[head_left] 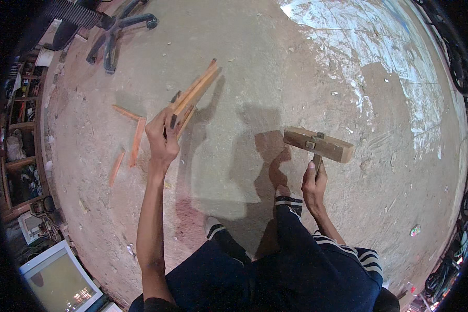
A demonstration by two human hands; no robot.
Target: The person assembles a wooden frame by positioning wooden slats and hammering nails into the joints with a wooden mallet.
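Observation:
My left hand is closed around a bundle of reddish-brown wooden strips, raised above the floor and pointing up and to the right. A dark piece crosses the strips by my fingers; whether they are joined I cannot tell. To the right, my right hand grips the short handle of a wooden mallet. Its block-shaped head lies crosswise beyond my fingers, apart from the strips. Left of my left hand, three loose wood pieces lie on the floor: a short strip, a longer strip and a thin strip.
A wheeled chair base stands at the far left. Compartmented wooden shelves line the left side, with an old monitor at the lower left. White stains mark the rough concrete floor. Dark clutter borders the right.

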